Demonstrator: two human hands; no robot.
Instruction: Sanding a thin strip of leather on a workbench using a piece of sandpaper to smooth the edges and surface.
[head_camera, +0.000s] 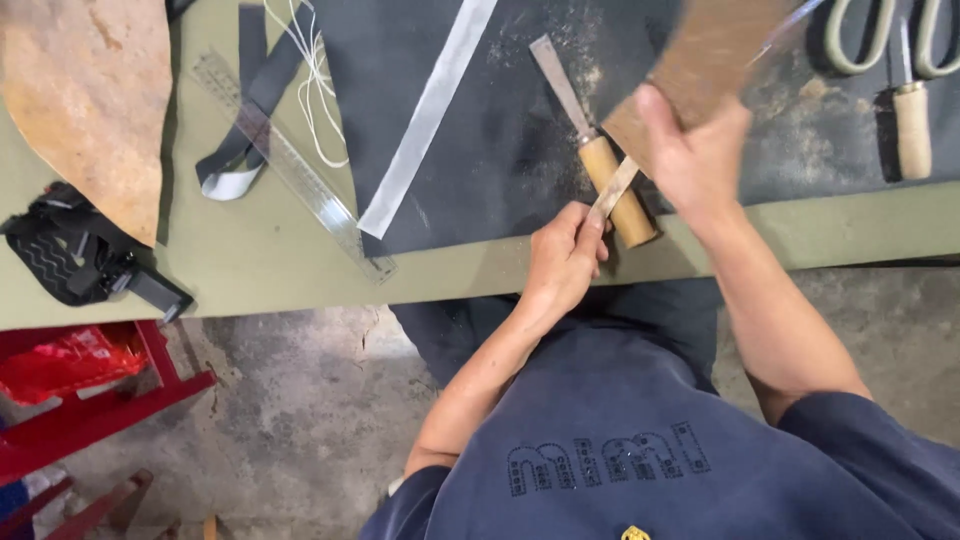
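At the near edge of the olive-green table, my left hand is closed in a pinch around the lower end of a thin strip, fingers and thumb curled tight. The strip runs up and away to the brown leather piece, which my right hand grips from below, thumb across its face, holding it tilted above the table; the piece is blurred. Just under both hands, a flat-bladed chisel with a wooden handle lies on the dark cutting mat, its handle end reaching the mat's near edge, its blade pointing toward the far edge. Sawdust-coloured scrapings dust the mat around it. To the left, a pale grey strip lies diagonally on the mat, and a clear ruler lies slantwise on the bare table beside it, crossing a dark strap. White cord trails near the far edge. Near the left edge sits a black sandal piece, with a large tan hide beyond it at the far left corner. At the far right corner lie scissors with grey-green handles and a second wooden-handled tool.
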